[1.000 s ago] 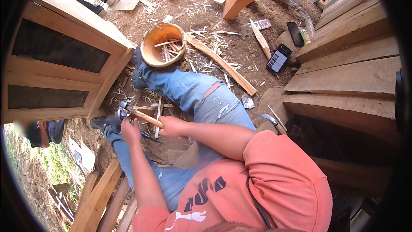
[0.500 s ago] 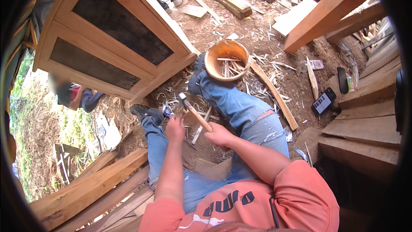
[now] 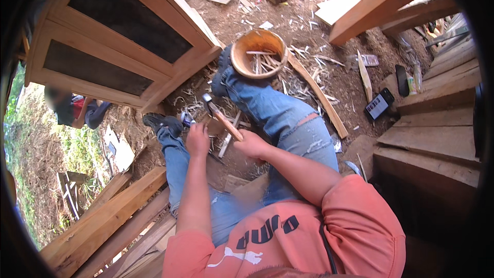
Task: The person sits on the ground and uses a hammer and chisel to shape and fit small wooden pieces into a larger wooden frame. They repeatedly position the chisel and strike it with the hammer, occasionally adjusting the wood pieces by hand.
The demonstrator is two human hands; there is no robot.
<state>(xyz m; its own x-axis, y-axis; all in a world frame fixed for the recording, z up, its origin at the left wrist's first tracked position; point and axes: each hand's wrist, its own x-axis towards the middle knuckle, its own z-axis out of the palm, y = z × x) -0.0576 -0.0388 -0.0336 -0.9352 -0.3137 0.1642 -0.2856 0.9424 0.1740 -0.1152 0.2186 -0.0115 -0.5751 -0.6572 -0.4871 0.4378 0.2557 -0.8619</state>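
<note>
My right hand (image 3: 250,144) is closed around the wooden handle of a hammer (image 3: 226,125). The hammer's metal head (image 3: 207,98) points up and away, just beyond my left hand (image 3: 197,140). That left hand has curled fingers between my knees; what it grips is mostly hidden. A thin dark strip (image 3: 216,159) shows beside its wrist, and a small blue-and-white object (image 3: 187,118) lies just past its fingertips. A pale wood strip (image 3: 229,135) is on the ground between both hands.
By my right foot stands a round wooden tub (image 3: 259,54) holding wood strips. A panelled wooden door or cabinet (image 3: 118,56) rises at the left. A phone (image 3: 379,104) lies near stacked planks (image 3: 427,141) on the right; beams (image 3: 108,213) lie lower left. Another person (image 3: 77,110) sits beyond the cabinet.
The whole view has shifted, so most things appear slightly higher and farther left. Both hands and the hammer keep nearly the same positions relative to each other.
</note>
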